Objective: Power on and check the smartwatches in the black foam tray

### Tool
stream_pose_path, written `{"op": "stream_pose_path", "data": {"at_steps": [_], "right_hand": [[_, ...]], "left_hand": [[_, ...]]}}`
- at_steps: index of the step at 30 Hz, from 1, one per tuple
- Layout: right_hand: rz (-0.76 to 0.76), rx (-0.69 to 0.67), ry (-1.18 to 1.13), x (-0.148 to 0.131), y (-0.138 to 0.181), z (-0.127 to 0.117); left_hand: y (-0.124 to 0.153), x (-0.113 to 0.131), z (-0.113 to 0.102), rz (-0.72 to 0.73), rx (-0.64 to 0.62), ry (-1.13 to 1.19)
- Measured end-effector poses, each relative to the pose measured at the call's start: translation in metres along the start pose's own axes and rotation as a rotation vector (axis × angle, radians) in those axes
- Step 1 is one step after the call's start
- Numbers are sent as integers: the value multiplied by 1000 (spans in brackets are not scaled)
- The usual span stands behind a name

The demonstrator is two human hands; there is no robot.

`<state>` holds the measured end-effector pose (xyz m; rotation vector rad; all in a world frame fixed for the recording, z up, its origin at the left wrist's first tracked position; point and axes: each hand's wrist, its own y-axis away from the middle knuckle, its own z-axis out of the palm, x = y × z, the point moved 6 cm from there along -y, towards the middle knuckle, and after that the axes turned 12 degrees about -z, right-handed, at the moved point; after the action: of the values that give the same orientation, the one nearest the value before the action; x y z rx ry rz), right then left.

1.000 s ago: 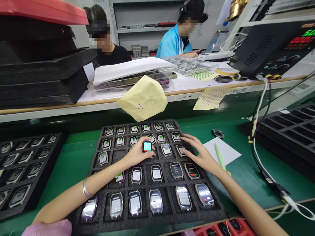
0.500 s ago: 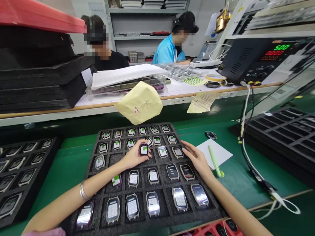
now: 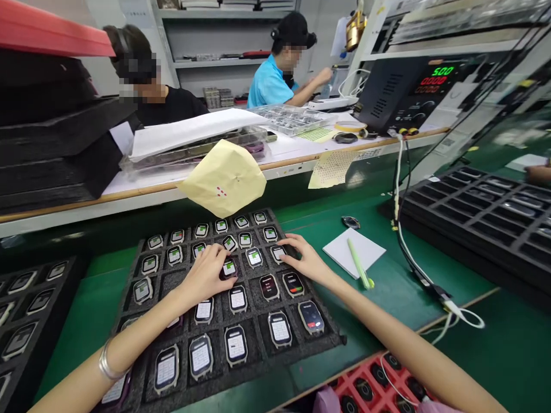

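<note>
Several smartwatches with lit screens sit in rows in a black foam tray before me. My left hand pinches a dark-framed smartwatch showing a green and white screen, low in a compartment near the tray's middle. At the right edge, my right hand has its thumb and fingertips on a pale-framed smartwatch that lies in its slot. Bare foam shows in a compartment left of my left hand. My forearm covers part of the watches at lower left.
A green pen lies on white paper right of the tray. More foam trays stand left and right. Below is a red tray of round black parts. A power supply stands on the shelf; two people sit beyond.
My left hand has lowered the dark-framed smartwatch from above the tray into a compartment. My right fingers have moved onto a watch at the edge. The view has turned right.
</note>
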<state>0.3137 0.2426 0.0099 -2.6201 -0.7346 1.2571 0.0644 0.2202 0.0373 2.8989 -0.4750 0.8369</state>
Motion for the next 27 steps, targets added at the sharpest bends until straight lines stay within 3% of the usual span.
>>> {"op": "stream_pose_path", "data": {"at_steps": [3,6,8,11,15,20,25,27], "right_hand": [[-36,-198,49,-6,-10,-8],[-43,-354,83,-9,-20,-9],[-24,-386,105,-10,-25,-6],[-9,-339,88,-10,-28,-3],[-23,-199,-69,-7,-23,-11],[8,73,-321,-13,-19,-41],[-23,164,-522,-63,-22,-51],[-77,215,-619,-89,-25,-50]], "left_hand": [[9,31,3,86,-19,-103],[16,79,22,225,-40,-219],[16,107,39,281,-46,-283],[9,129,61,269,-26,-345],[-3,132,77,219,-16,-334],[-17,129,83,202,-39,-262],[-19,114,64,236,-48,-74],[-14,98,44,205,-62,192]]}}
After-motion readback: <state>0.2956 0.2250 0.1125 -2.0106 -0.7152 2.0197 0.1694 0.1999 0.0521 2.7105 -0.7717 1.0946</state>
